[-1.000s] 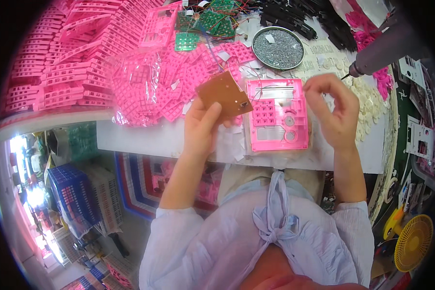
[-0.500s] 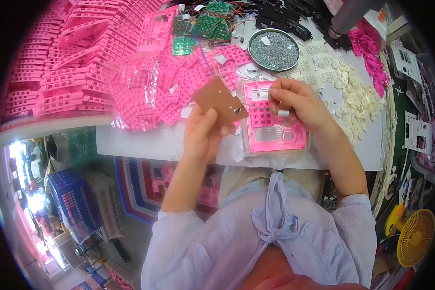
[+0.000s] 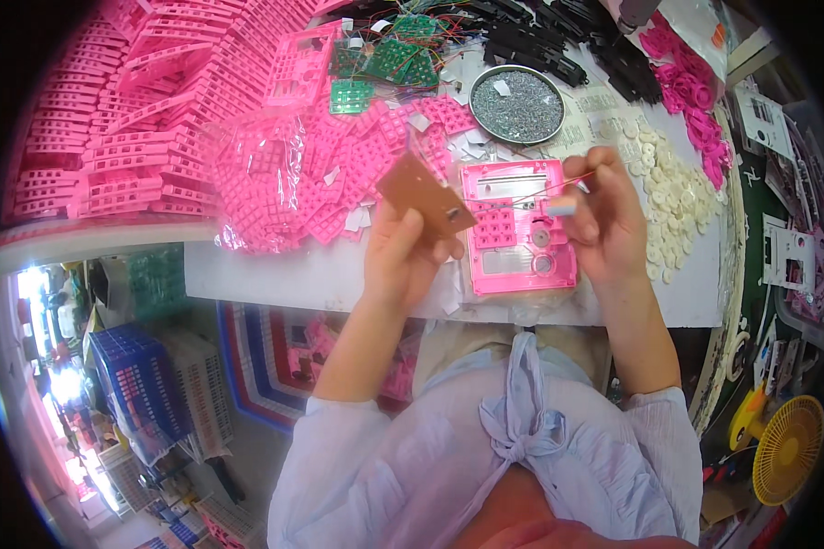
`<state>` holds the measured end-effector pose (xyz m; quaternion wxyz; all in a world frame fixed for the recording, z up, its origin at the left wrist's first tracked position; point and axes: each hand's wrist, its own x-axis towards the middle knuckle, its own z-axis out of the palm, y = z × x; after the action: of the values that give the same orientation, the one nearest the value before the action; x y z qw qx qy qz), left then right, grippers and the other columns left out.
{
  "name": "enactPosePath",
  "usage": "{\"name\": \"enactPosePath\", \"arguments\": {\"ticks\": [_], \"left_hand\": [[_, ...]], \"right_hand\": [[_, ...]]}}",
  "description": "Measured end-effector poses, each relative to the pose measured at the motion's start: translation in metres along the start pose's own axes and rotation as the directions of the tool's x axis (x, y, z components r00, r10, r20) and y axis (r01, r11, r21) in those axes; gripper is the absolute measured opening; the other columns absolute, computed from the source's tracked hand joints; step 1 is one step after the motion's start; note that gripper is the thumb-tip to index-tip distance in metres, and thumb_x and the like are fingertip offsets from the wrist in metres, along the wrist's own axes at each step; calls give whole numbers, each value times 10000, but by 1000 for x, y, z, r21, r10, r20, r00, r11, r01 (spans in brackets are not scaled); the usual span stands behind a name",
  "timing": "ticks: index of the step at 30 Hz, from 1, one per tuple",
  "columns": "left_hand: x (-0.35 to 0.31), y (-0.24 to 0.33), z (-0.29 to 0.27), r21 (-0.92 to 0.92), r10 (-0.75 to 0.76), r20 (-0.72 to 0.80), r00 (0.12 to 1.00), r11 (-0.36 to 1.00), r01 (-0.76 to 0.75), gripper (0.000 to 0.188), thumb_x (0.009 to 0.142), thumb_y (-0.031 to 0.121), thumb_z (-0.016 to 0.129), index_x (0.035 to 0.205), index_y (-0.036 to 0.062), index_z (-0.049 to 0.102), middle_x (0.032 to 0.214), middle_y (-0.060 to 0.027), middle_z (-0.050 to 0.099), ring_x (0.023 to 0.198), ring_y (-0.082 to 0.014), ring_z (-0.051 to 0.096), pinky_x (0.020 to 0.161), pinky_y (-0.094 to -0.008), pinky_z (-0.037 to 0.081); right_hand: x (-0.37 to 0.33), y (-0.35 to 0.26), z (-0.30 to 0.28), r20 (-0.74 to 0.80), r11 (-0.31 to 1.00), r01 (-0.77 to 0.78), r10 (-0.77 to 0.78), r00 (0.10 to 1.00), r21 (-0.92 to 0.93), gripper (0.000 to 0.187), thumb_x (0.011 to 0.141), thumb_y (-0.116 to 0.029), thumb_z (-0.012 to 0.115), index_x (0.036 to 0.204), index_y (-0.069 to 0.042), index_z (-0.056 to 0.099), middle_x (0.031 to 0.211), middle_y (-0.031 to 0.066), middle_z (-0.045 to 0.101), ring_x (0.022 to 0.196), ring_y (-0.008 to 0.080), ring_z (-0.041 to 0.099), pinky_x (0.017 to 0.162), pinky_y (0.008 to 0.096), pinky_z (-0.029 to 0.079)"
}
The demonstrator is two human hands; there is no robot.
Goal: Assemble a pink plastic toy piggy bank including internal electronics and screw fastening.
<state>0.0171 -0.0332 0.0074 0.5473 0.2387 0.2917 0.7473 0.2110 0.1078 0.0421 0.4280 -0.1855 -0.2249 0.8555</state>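
My left hand [image 3: 403, 247] grips a brown circuit board [image 3: 425, 197] by its lower left edge, plain side up, tilted above the table. Thin wires [image 3: 531, 196] run from the board to my right hand [image 3: 611, 215], whose fingertips pinch them. A small white piece [image 3: 561, 207] sits at the fingers of that hand; whether it is held or wrapped round a finger I cannot tell. Below and between both hands lies a pink plastic case [image 3: 525, 280] on clear wrap. Inside it are a pink keypad piece [image 3: 494, 229] and a small round metallic part [image 3: 541, 239].
Pink keypad pieces [image 3: 339, 183] heap at left, before stacked pink cases [image 3: 156, 119]. Green circuit boards [image 3: 398, 64] with wires lie behind. A round tin of small metal bits [image 3: 518, 105] stands ahead; white discs [image 3: 673, 201] and black parts [image 3: 540, 46] lie to the right.
My right hand has moved right and turned upward, drawing the wires across the case. The round metallic part in the case now shows. The board in my left hand has shifted slightly right.
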Motion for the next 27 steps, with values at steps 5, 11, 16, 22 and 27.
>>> {"name": "enactPosePath", "arguments": {"ticks": [5,11,16,22,27], "left_hand": [[-2,1,7,-140,11,9,1000,990,-9,252,1053,214,478,1288,128,499,1037,-27,590,683,-129,476,688,-339,486],[5,-2,21,195,288,-207,935,949,-249,270,1056,148,446,1314,70,449,1164,-94,608,896,-203,643,651,-367,589],[-5,-1,14,406,386,-105,917,858,-314,315,1051,82,405,1361,36,375,1213,-205,601,1042,-304,687,540,-356,637],[-15,-1,11,367,370,-81,926,875,-317,329,1047,87,408,1367,18,369,1226,-228,592,1014,-332,698,511,-370,641],[-12,3,17,303,293,-1,956,911,-279,374,1043,105,426,1396,11,347,1263,-271,557,1020,-351,693,488,-356,636]], "right_hand": [[-14,40,-14,-44,845,-337,352,935,-414,78,965,-132,566,1011,-69,560,842,92,680,427,71,445,378,217,313],[-61,51,-3,15,766,-563,596,803,-310,61,979,-123,559,984,-67,533,779,80,648,459,89,482,412,223,362],[-67,30,-11,729,75,741,-140,671,-668,173,795,-62,684,959,-59,631,1069,148,653,624,168,578,521,248,460],[-40,-74,-26,523,271,465,616,589,-843,301,759,-135,727,1050,-57,722,1084,122,708,981,279,709,789,344,549],[-35,-72,13,442,133,464,-163,882,-876,285,821,-66,698,1104,-34,711,935,110,733,767,177,708,687,292,544]]}}
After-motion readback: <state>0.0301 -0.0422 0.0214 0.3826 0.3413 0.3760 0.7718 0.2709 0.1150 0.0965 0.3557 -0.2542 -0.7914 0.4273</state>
